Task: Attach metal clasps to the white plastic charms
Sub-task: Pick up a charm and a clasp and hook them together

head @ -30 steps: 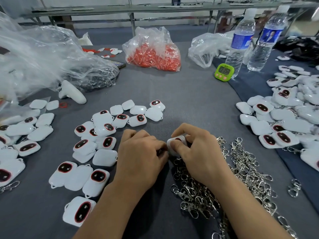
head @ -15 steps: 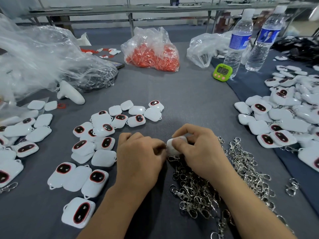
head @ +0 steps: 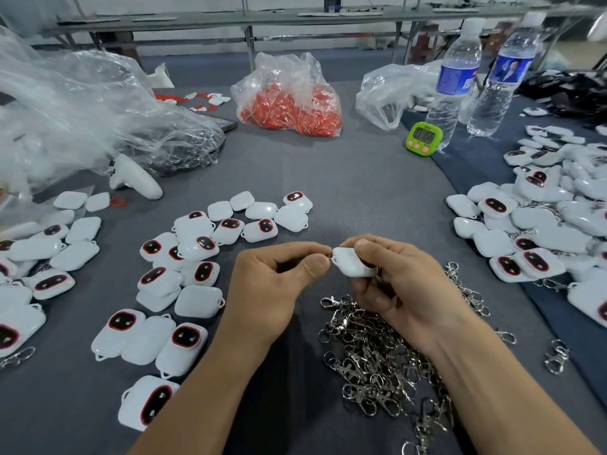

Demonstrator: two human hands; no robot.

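Observation:
My right hand [head: 397,284] grips a white plastic charm [head: 351,266] above the grey table. My left hand [head: 272,284] pinches something small at the charm's left corner with thumb and forefinger; only a glint of metal shows there, so the clasp is mostly hidden. A heap of silver metal clasps [head: 384,359] lies under and below my right hand. Loose white charms with dark red-rimmed windows [head: 184,267] are spread to the left.
A large pile of charms [head: 542,224] fills the right side. At the back stand a bag of red parts [head: 292,103], a green timer [head: 423,138], two water bottles [head: 455,93] and clear plastic bags [head: 82,116]. A white controller [head: 134,178] lies at left.
Both hands have lifted slightly and turned the charm; its white back now faces up and sits more exposed between the fingers. My left fingers moved to its left corner.

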